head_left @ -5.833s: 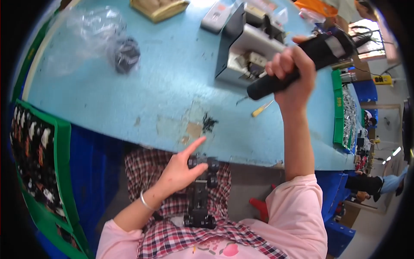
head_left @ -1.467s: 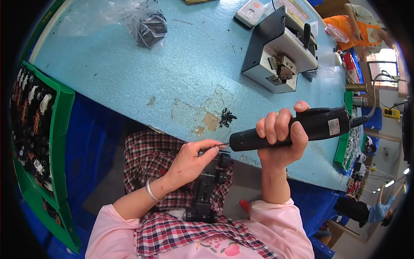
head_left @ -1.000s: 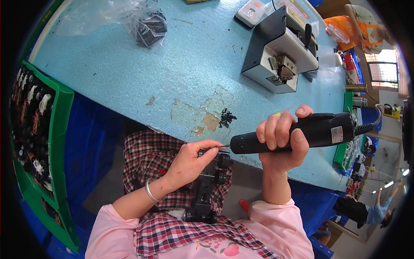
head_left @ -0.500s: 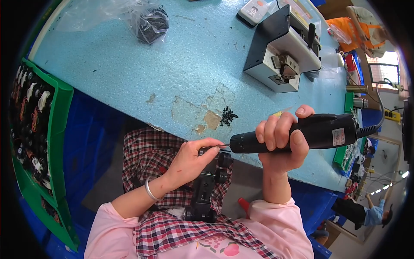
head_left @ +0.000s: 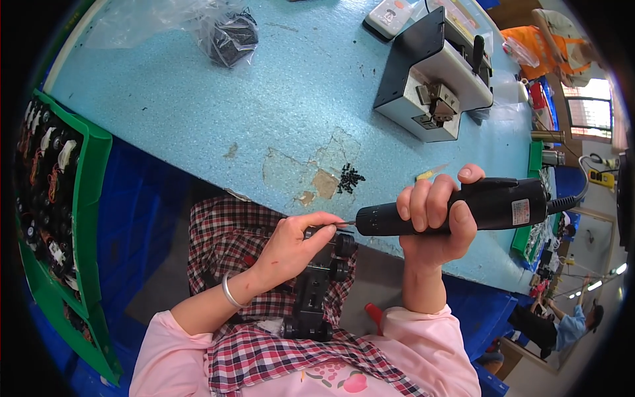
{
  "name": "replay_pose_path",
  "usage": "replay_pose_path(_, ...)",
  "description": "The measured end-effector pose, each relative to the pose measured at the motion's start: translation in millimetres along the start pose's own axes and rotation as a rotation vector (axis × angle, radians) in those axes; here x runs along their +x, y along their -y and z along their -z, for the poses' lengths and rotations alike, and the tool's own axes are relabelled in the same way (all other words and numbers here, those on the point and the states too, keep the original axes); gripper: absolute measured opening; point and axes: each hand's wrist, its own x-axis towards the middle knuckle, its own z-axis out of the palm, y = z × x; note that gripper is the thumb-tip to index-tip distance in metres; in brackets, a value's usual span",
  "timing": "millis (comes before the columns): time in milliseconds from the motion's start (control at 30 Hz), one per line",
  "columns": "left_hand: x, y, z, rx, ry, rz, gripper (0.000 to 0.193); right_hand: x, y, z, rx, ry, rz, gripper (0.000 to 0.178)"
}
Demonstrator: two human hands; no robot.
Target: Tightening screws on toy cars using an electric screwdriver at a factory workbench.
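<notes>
A black corded electric screwdriver [head_left: 499, 204] lies almost level in my right hand [head_left: 436, 215], whose fingers wrap round its body. Its thin metal bit points left, to the fingertips of my left hand [head_left: 294, 245]. Thumb and forefinger of that hand are pinched together at the bit's tip; anything small between them is hidden. Below them a black toy-car chassis [head_left: 309, 298] with wheels rests on my lap, over the checked apron [head_left: 228, 228]. On the blue table [head_left: 218, 126], just beyond the screwdriver's nose, sits a small heap of black screws [head_left: 349, 178].
A grey-and-black bench machine [head_left: 430, 86] stands at the far right, near a white box [head_left: 388, 18]. A plastic bag of black parts [head_left: 231, 40] lies at the back left. Green trays [head_left: 99, 149] full of wired parts stand left. A yellow-handled tool [head_left: 426, 175] lies behind my right hand.
My right hand and the screwdriver have shifted slightly to the right, showing a little more of the bit. My left hand and the chassis have stayed in place.
</notes>
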Motion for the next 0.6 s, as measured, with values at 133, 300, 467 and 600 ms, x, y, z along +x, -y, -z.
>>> replay_pose_path(133,0.5,-3.5,1.7,0.024,0.037,0.036,0.022,-0.4,-0.2,-2.2,0.006,-0.026,-0.003,0.03)
replay_pose_path(300,-1.7,-11.9,3.7,0.053,0.029,0.007,0.032,-1.6,1.9,-2.3,-0.03,-0.001,-0.003,0.032)
replay_pose_path(467,0.0,-8.0,5.6,0.073,0.068,-0.008,0.043,-5.9,3.8,-4.3,-0.011,0.007,-0.055,0.033)
replay_pose_path(600,-0.4,-8.2,5.0,0.088,0.073,-0.004,0.042,-10.8,-3.5,-6.1,-0.019,0.015,-0.079,0.035)
